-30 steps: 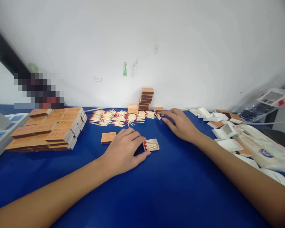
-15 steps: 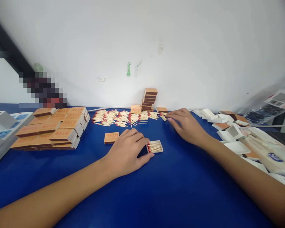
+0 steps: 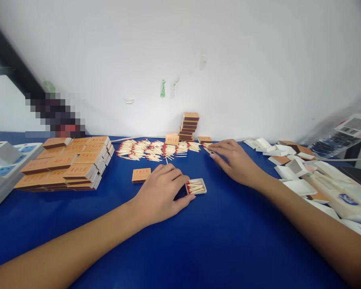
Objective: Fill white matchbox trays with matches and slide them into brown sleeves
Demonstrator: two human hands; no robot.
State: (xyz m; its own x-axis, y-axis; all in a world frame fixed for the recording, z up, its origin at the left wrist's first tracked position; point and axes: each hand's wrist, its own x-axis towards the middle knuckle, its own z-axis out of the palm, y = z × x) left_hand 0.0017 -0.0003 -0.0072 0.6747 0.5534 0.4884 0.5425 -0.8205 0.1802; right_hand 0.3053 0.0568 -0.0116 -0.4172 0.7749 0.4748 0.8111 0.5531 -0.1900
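Observation:
My left hand (image 3: 162,194) grips the left end of a small white matchbox tray (image 3: 205,188) between thumb and fingers. Red-tipped matches (image 3: 196,187) lie in the tray, heads toward the hand. At the right end of the loose match row, my right hand (image 3: 230,160) has its thumb and fingertips closed on a few matches (image 3: 207,147); the fingers partly cover them. Several bundles of loose matches (image 3: 155,150) stretch leftward from there. A closed orange matchbox (image 3: 140,175) rests just behind my left hand's knuckles, to the left.
Piled matchboxes (image 3: 78,160) stand at the left beside a power strip (image 3: 21,154). By the wall rises a leaning matchbox stack (image 3: 189,126). White trays (image 3: 299,186), orange sleeves and a plastic tissue pack (image 3: 345,200) lie at the right on the blue table (image 3: 216,249).
My right hand has shifted slightly and its thumb and fingers have drawn in over the matches at the row's right end. My left hand and the tray stay in place.

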